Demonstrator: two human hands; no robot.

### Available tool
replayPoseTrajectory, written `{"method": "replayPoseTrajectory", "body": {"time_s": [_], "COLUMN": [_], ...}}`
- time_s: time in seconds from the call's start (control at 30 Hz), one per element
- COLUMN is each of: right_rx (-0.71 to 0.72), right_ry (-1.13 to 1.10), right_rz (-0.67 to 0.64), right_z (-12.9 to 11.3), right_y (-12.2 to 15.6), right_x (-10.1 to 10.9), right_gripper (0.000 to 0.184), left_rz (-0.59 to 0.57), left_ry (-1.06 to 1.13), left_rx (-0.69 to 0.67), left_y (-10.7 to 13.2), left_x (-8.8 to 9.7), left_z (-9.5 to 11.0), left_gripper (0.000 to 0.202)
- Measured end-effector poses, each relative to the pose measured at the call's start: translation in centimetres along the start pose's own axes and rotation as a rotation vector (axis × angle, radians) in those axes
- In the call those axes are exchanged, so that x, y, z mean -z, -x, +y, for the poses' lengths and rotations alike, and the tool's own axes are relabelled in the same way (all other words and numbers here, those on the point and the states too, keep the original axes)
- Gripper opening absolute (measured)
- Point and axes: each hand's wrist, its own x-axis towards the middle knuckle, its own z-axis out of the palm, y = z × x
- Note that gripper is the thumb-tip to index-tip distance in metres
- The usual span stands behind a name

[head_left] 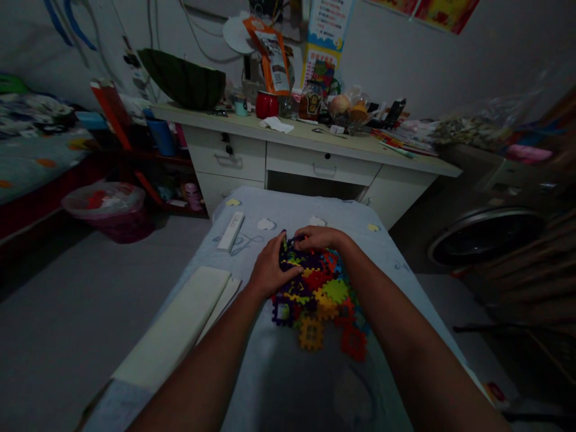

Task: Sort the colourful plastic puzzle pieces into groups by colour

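Note:
A heap of colourful interlocking foam puzzle tiles (324, 295) lies in the middle of a light blue cloth-covered table (270, 372). Purple, yellow, red, green and orange pieces show. My left hand (269, 270) presses on the heap's left side, fingers curled over a dark purple piece. My right hand (320, 237) lies across the far top of the heap, fingers closed on the tiles. Both hands meet at the same dark piece (288, 247). An orange tile (311, 333) and a red tile (353, 342) lie loose at the heap's near edge.
A white flat box (180, 324) lies at the table's left edge, a slim white box (231, 230) farther back. A cluttered white desk (315, 157) stands behind. A pink bin (112, 210) sits on the floor at left, a washing machine (490, 234) at right.

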Motion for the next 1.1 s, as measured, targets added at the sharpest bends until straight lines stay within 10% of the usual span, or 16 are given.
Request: {"method": "replayPoseTrajectory", "body": {"time_s": [0.4,0.6,0.87,1.1], "right_rx": [0.184,0.086,-0.399,-0.116], "right_ry": [-0.092,-0.264,-0.483,-0.504], "right_rz": [0.243,0.612,0.859,0.741], "right_z": [-0.4,4.3,9.4,7.2], "right_y": [13.7,18.8,16.9,13.0], "right_x": [-2.0,-4.6,-8.6,-9.1], "right_gripper": [0.025,0.029,0.076,0.059], "left_rz": [-0.186,-0.255,-0.426,-0.358], "left_ry": [-0.108,-0.244,-0.281,-0.154], "left_rx": [-0.265,-0.164,0.105,-0.005], "left_y": [1.6,2.4,5.4,5.7], "left_x": [0.6,1.8,4.0,1.2], "left_z": [5.4,6.8,3.7,4.1], "left_gripper": [0.052,0.081,0.133,0.13]}}
